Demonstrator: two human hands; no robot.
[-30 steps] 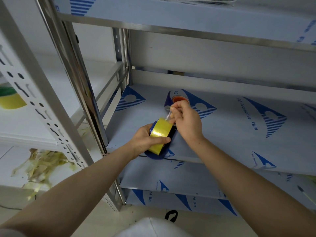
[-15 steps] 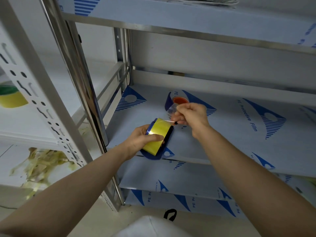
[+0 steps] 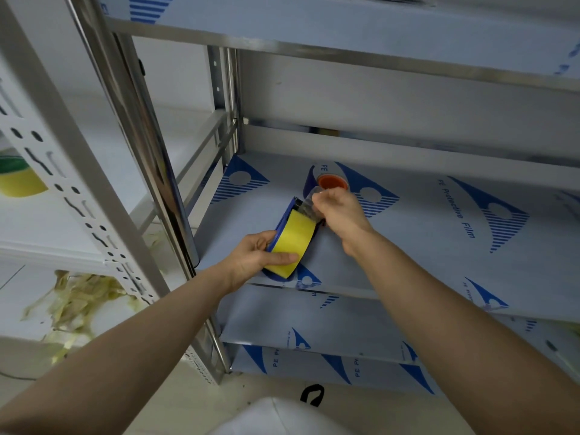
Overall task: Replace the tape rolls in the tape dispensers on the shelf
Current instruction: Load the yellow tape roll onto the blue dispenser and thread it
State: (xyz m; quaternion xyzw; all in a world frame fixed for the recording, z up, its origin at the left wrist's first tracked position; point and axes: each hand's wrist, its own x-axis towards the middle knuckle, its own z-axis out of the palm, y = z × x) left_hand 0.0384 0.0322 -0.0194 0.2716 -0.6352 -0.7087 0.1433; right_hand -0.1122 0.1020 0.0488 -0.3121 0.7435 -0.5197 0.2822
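I see the left grip [image 3: 251, 255] closed around a tape roll [image 3: 295, 243] and the dispenser [image 3: 283, 221] that carries it. The fingers are curled under the blue plastic body and the thumb lies flat across the roll. The roll is a wide band, bright yellow and smooth, with a dull shine. The dispenser has a thin, curved blue side plate that follows the round shape of the roll. Both are at the front edge of the shelf [image 3: 423, 246], near its front left corner, and the lower end of the dispenser reaches a little over that edge.

The right grip [image 3: 340, 211] is closed too. Its fingertips pinch a strip of tape [image 3: 309, 204] that runs from the top of the roll. This strip is clear, glossy and a little wrinkled.

Just behind the right grip a second dispenser [image 3: 309, 180] stands on the shelf, blue again, with a round orange core [image 3: 332, 182]. I cannot tell if it has tape on it.

The shelf is flat metal under a pale protective film [image 3: 458, 211] printed with blue striped triangles. At its left front corner there is a polished chrome post [image 3: 141, 120]. Further to the left I see a white upright [image 3: 62, 158] with punched slots, a yellow roll with a green band [image 3: 18, 180] behind it, and below it a heap of crumpled yellowish tape [image 3: 75, 306].
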